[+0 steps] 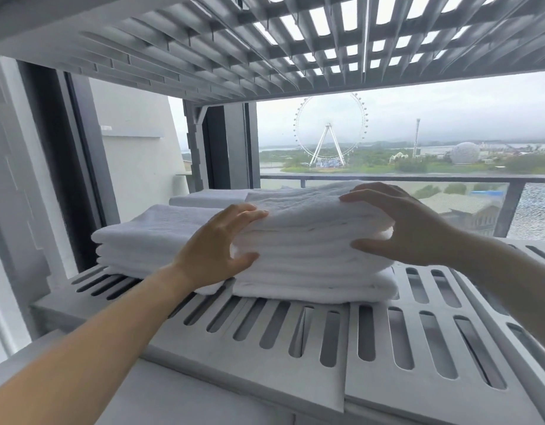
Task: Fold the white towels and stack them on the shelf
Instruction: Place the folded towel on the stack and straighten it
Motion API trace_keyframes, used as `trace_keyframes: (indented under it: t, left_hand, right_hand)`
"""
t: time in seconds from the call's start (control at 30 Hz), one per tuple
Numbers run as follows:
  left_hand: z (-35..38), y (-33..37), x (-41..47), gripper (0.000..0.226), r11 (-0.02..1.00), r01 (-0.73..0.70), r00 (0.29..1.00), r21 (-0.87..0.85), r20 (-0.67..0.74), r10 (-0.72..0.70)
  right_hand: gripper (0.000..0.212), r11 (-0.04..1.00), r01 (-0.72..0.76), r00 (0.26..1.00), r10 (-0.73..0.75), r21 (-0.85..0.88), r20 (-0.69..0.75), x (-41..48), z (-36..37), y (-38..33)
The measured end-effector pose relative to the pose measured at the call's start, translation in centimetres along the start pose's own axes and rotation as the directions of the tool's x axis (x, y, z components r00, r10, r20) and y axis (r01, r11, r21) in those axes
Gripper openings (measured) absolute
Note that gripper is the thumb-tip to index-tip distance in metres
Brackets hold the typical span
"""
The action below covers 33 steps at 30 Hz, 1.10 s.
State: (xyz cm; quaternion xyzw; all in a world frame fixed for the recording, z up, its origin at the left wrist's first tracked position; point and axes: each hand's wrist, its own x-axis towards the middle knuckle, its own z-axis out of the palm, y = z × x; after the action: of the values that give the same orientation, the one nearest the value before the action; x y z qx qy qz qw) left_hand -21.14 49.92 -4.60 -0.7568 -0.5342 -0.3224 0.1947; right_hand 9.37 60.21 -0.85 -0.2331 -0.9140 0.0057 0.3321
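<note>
A stack of folded white towels [311,250] lies on the grey slotted shelf [295,332]. My left hand [216,243] grips the stack's left end, fingers on top and thumb pressed into the side layers. At the right end, my right hand [400,222] holds it the same way, fingers over the top edge and thumb lower on the side. A second folded pile of white towels [142,237] sits touching it on the left, slightly lower. Another folded white towel [209,197] lies behind, toward the back of the shelf.
The slatted upper shelf [265,41] hangs close overhead. Grey shelf uprights [16,179] stand at the left. Behind the shelf are a window and a balcony railing [418,179]. Bare slotted shelf surface extends to the right [479,296] and in front of the towels.
</note>
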Motion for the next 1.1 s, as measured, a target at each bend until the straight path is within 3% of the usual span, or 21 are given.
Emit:
trace_keyframes:
  t: [0.33, 0.53, 0.67, 0.9, 1.0, 1.1]
  left_hand:
    - [0.7, 0.3, 0.9, 0.067, 0.996, 0.050, 0.996, 0.070, -0.080, -0.045]
    - [1.1, 0.7, 0.7, 0.066, 0.997, 0.067, 0.995, 0.044, -0.081, -0.063]
    - [0.9, 1.6, 0.2, 0.064, 0.996, -0.011, 0.997, 0.086, -0.079, 0.018]
    - [1.5, 1.4, -1.4, 0.067, 0.967, -0.128, 0.992, 0.221, 0.015, 0.128]
    - [1.4, 0.9, -1.7, 0.075, 0.953, -0.147, 0.989, 0.264, 0.063, 0.135]
    - [1.1, 0.6, -1.7, 0.084, 0.941, -0.167, 0.983, 0.293, 0.120, 0.137]
  right_hand:
    - [0.063, 0.999, -0.040, 0.994, 0.038, -0.017, -0.105, -0.1, 0.6, -0.7]
    - [0.050, 0.999, -0.040, 0.988, 0.043, 0.024, -0.149, -0.7, 0.3, -0.6]
    - [0.051, 1.000, -0.024, 0.992, 0.024, -0.001, -0.126, -0.6, -0.4, -0.6]
    - [0.087, 0.970, 0.076, 0.991, -0.048, -0.233, 0.124, -0.5, 0.2, -1.9]
    - [0.100, 0.918, 0.089, 0.986, -0.028, -0.385, 0.162, -0.5, 0.4, -1.9]
    - [0.103, 0.903, 0.091, 0.988, -0.028, -0.420, 0.154, -0.7, 0.7, -1.9]
